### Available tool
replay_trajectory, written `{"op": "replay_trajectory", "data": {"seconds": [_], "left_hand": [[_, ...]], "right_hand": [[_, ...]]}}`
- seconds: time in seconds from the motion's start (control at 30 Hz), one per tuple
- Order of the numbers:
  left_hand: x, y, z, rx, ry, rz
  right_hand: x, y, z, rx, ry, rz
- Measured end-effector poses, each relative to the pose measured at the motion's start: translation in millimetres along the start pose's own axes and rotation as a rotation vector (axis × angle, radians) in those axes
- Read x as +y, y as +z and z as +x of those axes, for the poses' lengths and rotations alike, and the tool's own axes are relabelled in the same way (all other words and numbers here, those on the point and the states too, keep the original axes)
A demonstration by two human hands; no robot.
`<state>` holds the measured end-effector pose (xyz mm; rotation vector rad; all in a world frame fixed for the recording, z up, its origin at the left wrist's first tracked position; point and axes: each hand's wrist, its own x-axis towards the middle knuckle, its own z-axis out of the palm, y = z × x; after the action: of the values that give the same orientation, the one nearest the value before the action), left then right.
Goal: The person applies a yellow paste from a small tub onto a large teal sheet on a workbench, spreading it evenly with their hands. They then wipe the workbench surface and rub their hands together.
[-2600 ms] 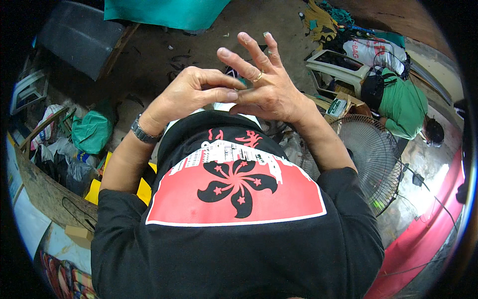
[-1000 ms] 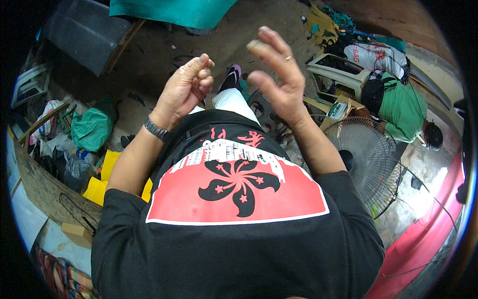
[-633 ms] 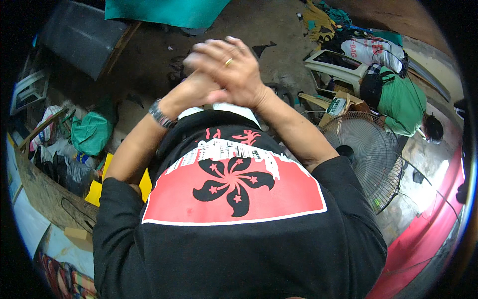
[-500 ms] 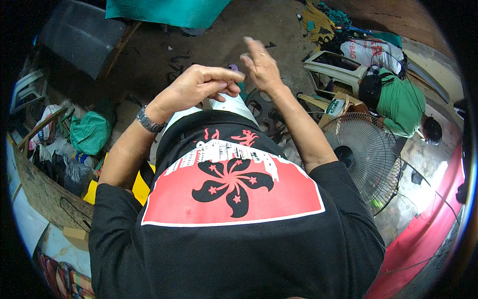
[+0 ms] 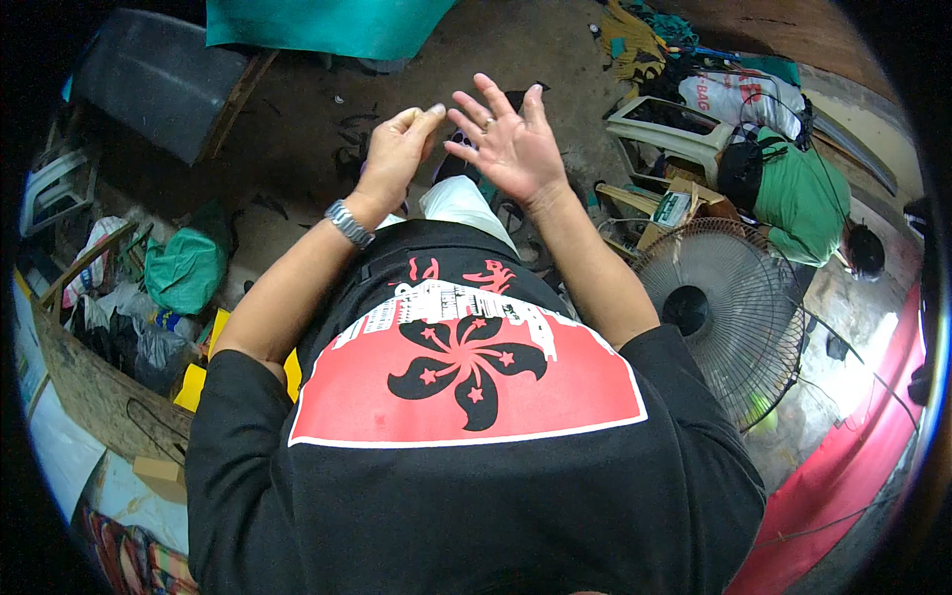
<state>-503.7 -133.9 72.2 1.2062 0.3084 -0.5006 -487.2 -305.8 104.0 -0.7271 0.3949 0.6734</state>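
Observation:
My left hand (image 5: 397,152) is closed in a pinch, its thumb laid along the curled fingers. If anything is between them, it is too small or hidden to make out. A metal wristwatch (image 5: 349,225) circles that wrist. Close by on the right, my right hand (image 5: 514,144) is turned palm up with its fingers spread, holding nothing, and a ring shows on one finger. A small gap separates the two hands. Both are raised in front of my body, above my light-coloured trousers (image 5: 466,206).
A wire-caged fan (image 5: 719,322) stands close to my right elbow. Behind it are a pale plastic stool (image 5: 674,139) on its side and a green bundle (image 5: 798,198). To the left lie a green bag (image 5: 185,266) and a wooden board (image 5: 109,382); a dark panel (image 5: 159,84) stands farther off.
My left hand has moved up and away from my body, its fingers now pinched. My right hand has turned palm up and spread its fingers.

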Motion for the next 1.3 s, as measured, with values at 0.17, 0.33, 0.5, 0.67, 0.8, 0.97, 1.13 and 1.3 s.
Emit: {"op": "replay_trajectory", "data": {"seconds": [0.17, 0.33, 0.5, 0.67, 0.8, 0.97, 1.13, 1.3], "left_hand": [[-21, 53, 4, 0.054, 0.080, 0.078], [-29, 52, 10, -0.028, 0.059, 0.136], [-29, 2, 49, 0.386, -0.272, -0.193], [-7, -41, 23, -0.341, -0.344, -0.423], [22, -37, 4, -0.556, -0.249, -0.114], [34, -23, -5, -0.273, 0.182, 0.573], [29, -37, -1, -0.026, 0.118, 0.444], [28, -53, -2, -0.210, -0.081, 0.428]], "right_hand": [[34, 4, 36, 0.129, -0.231, -0.409], [39, 9, 52, 0.292, -0.225, -0.248], [32, 37, 25, -0.081, -0.161, -0.082], [-5, 34, 14, -0.090, -0.169, -0.218], [-13, 26, 18, -0.132, -0.058, -0.255], [-13, 21, 17, -0.155, 0.030, -0.151], [-23, 19, 5, -0.242, 0.077, 0.015], [-24, 20, 2, -0.194, 0.020, -0.031]]}}
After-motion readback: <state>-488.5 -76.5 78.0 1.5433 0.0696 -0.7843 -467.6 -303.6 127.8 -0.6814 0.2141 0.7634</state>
